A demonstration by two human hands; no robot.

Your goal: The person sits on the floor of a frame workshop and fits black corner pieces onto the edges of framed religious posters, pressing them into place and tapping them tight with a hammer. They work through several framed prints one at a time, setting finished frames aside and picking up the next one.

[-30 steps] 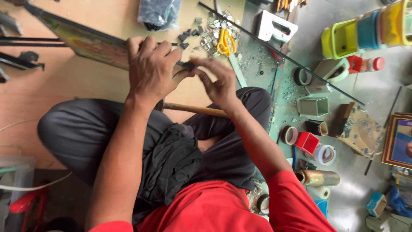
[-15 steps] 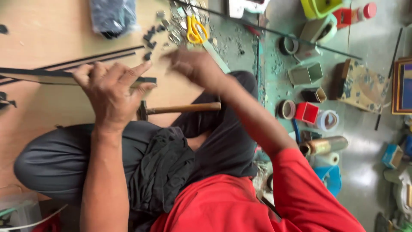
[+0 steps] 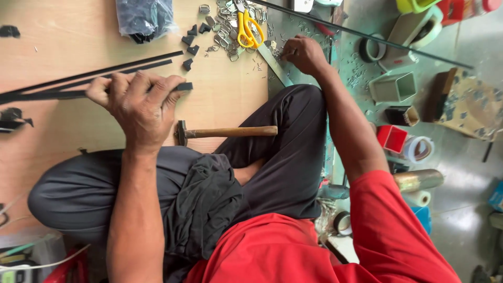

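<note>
My left hand [image 3: 137,105] grips a long black frame strip [image 3: 47,95] and holds it flat on the wooden board [image 3: 73,36]. My right hand [image 3: 304,54] reaches out to the green floor, fingertips pinched among small scattered metal pins [image 3: 356,73]; whether it holds one is hidden. A hammer [image 3: 225,132] with a wooden handle lies on the board between my hands, by my knee. Yellow-handled scissors [image 3: 246,29] lie beyond it, beside a pile of metal hangers [image 3: 222,26] and small black corner pieces [image 3: 189,39].
Two more black strips [image 3: 126,65] lie on the board. A plastic bag of black parts [image 3: 145,17] sits at the top. A thin black rod [image 3: 367,34], tape rolls [image 3: 416,149], small boxes [image 3: 395,86] and cups crowd the floor on the right.
The framed picture seen first is gone; my left hand now presses a black strip on the board. My right hand left the strip's end and reached out to the pins on the floor.
</note>
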